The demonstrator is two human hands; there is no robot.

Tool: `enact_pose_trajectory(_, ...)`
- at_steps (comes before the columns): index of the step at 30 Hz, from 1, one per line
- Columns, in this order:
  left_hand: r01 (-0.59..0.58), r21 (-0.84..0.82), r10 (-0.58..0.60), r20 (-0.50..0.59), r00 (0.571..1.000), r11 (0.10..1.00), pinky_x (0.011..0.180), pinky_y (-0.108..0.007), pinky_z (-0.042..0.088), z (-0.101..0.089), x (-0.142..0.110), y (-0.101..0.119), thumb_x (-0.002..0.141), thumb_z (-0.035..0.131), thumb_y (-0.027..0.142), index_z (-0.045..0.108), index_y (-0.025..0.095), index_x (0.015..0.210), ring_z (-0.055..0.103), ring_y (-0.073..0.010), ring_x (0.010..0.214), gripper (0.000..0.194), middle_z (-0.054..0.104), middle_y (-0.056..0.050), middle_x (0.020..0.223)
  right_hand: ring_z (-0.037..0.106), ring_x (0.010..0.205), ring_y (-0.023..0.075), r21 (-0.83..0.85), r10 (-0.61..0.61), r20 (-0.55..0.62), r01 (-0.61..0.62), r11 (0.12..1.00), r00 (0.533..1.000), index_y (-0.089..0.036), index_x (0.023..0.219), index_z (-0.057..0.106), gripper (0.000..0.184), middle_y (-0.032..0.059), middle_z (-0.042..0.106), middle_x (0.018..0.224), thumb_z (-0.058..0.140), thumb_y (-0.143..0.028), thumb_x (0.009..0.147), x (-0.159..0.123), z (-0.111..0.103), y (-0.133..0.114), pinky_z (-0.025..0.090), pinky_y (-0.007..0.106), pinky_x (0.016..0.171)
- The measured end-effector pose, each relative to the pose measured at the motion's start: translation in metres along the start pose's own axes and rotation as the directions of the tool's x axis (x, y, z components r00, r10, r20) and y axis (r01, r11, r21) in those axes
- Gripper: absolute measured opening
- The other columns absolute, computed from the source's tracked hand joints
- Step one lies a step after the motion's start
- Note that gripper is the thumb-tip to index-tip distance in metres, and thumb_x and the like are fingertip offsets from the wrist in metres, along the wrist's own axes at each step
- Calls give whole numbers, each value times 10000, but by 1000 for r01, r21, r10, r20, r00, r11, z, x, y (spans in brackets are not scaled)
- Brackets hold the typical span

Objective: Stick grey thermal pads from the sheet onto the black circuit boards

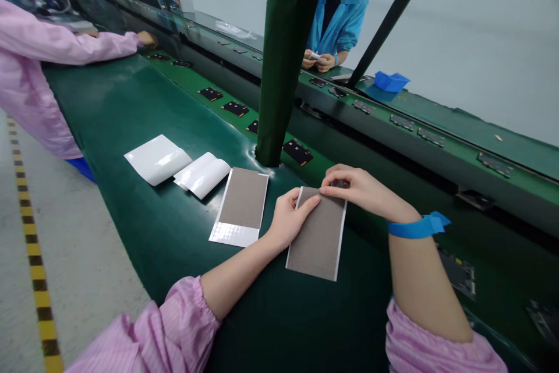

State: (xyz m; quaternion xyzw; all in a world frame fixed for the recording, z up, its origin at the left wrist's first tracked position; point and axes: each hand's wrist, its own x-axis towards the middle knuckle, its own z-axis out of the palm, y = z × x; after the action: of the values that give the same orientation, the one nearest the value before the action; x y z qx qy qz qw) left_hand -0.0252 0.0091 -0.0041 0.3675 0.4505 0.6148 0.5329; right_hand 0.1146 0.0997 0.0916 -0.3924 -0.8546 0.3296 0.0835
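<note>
A sheet of grey-brown stickers on white backing (317, 239) is held above the green bench, tilted toward me. My left hand (290, 216) grips its left edge, thumb lying on the front face. At the top edge, my right hand (353, 187) pinches with thumb and forefinger; whether a piece is peeled up between them is too small to tell. To the left lies a similar sheet (244, 198), its lower strip bare white. Beyond it are two curled glossy white sheets, one nearer (203, 175) and one farther (157, 159).
A green-wrapped post (286, 59) rises from the bench (174, 245). Several dark circuit boards (297, 152) lie along the green conveyor strip. A co-worker in pink (65, 47) reaches over at the left; another in blue (345, 12) works opposite. A blue tray (391, 81) sits across the line.
</note>
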Motion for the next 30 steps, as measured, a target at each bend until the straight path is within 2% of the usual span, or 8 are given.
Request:
enact_pose_trajectory(7,75,-132,-78,-17,997,988,647,-264,449,2,2,0,736,712,442,659,139,868,600,-159,707,335,668,-44,799,533,802,200,-13,-105,-51,105,994,993,-232,738,637,348,73,511,989,529,-553,820,6,6,11,456,308,607)
enact_pose_trajectory(9,96,-190,-104,-38,994,977,643,-257,444,2,3,-1,719,723,433,648,138,851,593,-151,693,332,659,-36,778,539,809,199,-5,-100,-193,101,995,976,-227,771,646,342,78,523,1030,540,-549,819,15,7,23,457,319,642)
enact_pose_trajectory(11,102,-201,-110,-27,994,974,638,-251,442,4,2,0,725,717,419,639,139,855,592,-148,691,319,653,-34,780,548,815,202,-3,-46,-381,48,999,924,-214,806,659,346,86,548,1038,545,-541,815,28,9,39,457,334,683)
enact_pose_trajectory(13,103,-171,-103,10,995,980,636,-249,443,5,1,2,746,700,407,631,141,858,595,-151,700,297,648,-34,788,563,838,219,3,29,-482,-31,1000,876,-193,794,667,352,91,591,955,547,-524,807,45,13,58,457,350,733)
enact_pose_trajectory(16,94,-114,-89,46,995,989,631,-245,439,6,-3,5,773,673,390,614,147,830,592,-153,708,257,634,-30,783,585,829,237,15,103,-459,-108,994,883,-172,727,669,330,83,630,786,559,-477,786,67,24,83,457,360,764)
enact_pose_trajectory(19,89,-72,-85,51,995,993,628,-242,437,6,-4,6,790,656,379,605,150,826,591,-154,719,236,629,-30,794,601,767,239,28,149,-439,-153,988,886,-169,706,681,300,78,654,714,566,-438,771,78,33,99,464,348,704)
enact_pose_trajectory(24,92,-45,-90,49,995,995,645,-248,444,5,-4,4,792,655,393,611,154,842,595,-162,741,248,637,-36,819,625,781,247,41,213,-444,-218,975,870,-184,711,700,243,80,699,790,577,-389,758,77,35,111,473,340,688)
enact_pose_trajectory(30,102,-57,-99,52,994,993,653,-254,456,5,-3,3,783,670,407,619,158,856,603,-164,742,264,642,-35,815,601,939,298,31,271,-498,-295,955,824,-209,719,662,203,93,666,856,598,-400,749,72,40,120,474,395,789)
